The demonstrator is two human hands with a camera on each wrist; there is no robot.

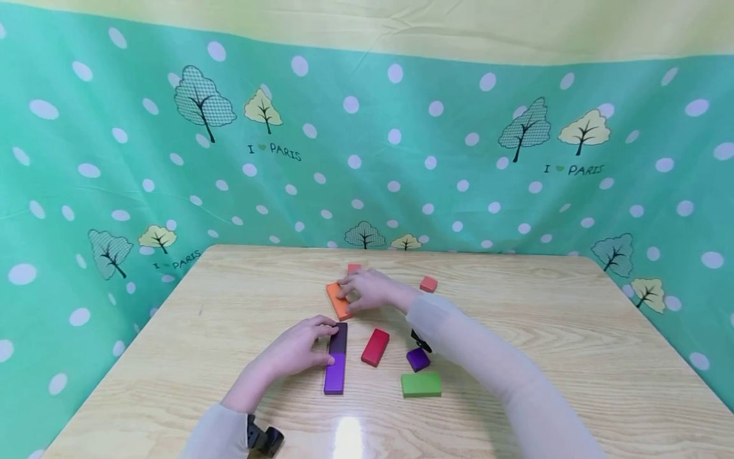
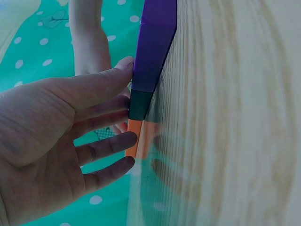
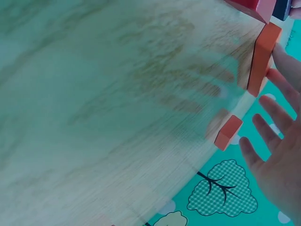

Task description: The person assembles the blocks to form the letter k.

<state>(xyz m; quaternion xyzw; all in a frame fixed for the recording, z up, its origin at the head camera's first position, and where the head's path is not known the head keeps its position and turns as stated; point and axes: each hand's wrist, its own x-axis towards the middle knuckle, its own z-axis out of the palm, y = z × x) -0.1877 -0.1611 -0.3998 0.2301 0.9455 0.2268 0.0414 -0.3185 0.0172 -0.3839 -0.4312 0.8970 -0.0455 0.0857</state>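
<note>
My left hand (image 1: pixel 304 347) lies beside two flat blocks set end to end. Its thumb touches the purple block (image 1: pixel 335 379), and its fingertips reach the dark block (image 1: pixel 339 341); in the left wrist view the fingers are spread and loosely straight. Farther away, my right hand (image 1: pixel 373 290) is over an orange block (image 1: pixel 334 296) that lies at a slant past the dark one. The right wrist view has the thumb against the orange block (image 3: pixel 263 56), other fingers spread. A coral block (image 1: pixel 354 268), partly hidden, sits just beyond this hand.
Right of the purple block lie a red block (image 1: pixel 375 347), a small purple block (image 1: pixel 418 359) and a green block (image 1: pixel 421 385). A small coral block (image 1: pixel 428 284) sits beyond the right forearm. A dotted green cloth (image 1: pixel 395 159) hangs behind the wooden table (image 1: pixel 516 306).
</note>
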